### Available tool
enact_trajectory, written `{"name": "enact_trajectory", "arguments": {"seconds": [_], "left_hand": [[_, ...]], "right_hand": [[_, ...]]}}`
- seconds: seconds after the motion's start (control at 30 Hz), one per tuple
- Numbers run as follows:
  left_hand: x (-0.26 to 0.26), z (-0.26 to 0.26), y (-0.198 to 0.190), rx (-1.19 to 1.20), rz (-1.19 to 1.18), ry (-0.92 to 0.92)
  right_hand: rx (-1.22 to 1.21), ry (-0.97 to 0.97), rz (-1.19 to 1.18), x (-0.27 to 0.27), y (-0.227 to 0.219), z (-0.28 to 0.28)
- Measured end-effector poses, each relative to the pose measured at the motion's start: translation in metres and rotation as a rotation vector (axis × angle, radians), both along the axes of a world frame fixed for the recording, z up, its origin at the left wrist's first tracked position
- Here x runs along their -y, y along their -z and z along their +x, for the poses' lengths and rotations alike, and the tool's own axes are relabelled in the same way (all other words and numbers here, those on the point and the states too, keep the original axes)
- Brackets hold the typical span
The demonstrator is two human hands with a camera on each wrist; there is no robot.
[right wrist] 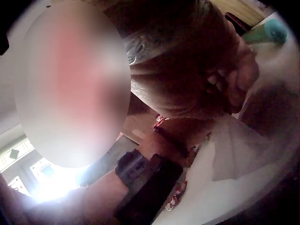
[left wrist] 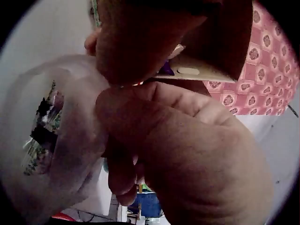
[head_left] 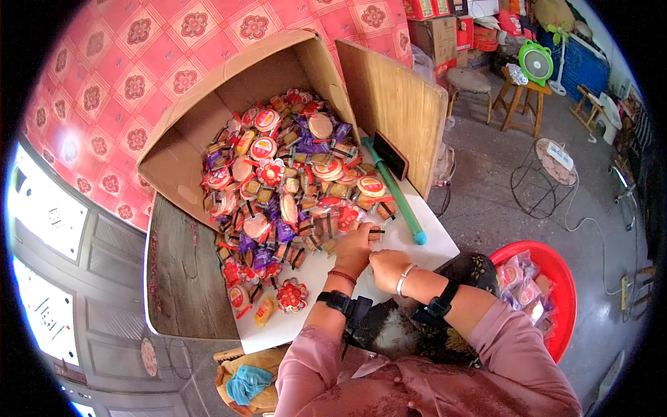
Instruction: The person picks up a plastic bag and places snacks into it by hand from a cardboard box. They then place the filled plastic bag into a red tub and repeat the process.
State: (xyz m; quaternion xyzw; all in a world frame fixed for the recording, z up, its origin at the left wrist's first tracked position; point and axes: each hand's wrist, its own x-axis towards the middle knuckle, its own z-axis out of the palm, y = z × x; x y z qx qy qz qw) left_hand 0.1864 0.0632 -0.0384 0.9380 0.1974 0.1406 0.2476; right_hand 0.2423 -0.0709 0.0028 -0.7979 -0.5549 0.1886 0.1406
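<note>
The fingers of both hands are bent and close together. The left hand [head_left: 353, 251] pinches the edge of a thin see-through bag [left wrist: 77, 126], and the right hand [head_left: 392, 271] is curled up tight and pinches that edge too (the left wrist view is dark there, so I cannot tell which fingertip is on which side). The bag hangs just beside the fingertips, with small things [left wrist: 44, 136] in it that show black bits and green marks.

Right by the left fingers, a little packet [head_left: 376, 233] with a dark stripe shows over the white tabletop [head_left: 316, 267]. Past the fingers, up and to the left, there is a big heap of wrapped snacks [head_left: 278, 174] (red, purple and gold, like a party). It spills out of a cardboard box [head_left: 184, 139] that opens toward the hands. Nearer, left of the fingers, lie a red flower-shaped packet [head_left: 292, 295] and a yellow packet [head_left: 265, 311].

Just beyond the fingers, a green stick [head_left: 396, 191] lies along the right side of the tabletop. A dark flat thing [head_left: 391, 157] leans by a wooden board [head_left: 396, 104] behind it. To the right of the hands, lower down, a red tub [head_left: 571, 306] holds clear bags [head_left: 521, 285] with round things in them. Farthest off, up and to the right, a green fan [head_left: 536, 62] sits on a wooden stool [head_left: 521, 104].
</note>
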Motion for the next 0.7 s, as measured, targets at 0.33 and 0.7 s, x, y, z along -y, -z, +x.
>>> {"name": "enact_trajectory", "arguments": {"seconds": [0.33,0.7], "left_hand": [[0.005,-0.012,0.013,0.113,0.083,-0.106],[0.016,-0.097,-0.024,0.469,-0.908,-0.464]], "right_hand": [[0.015,-0.030,-0.007,0.002,-0.002,0.001],[-0.060,0.006,-0.017,0.001,0.001,0.005]]}}
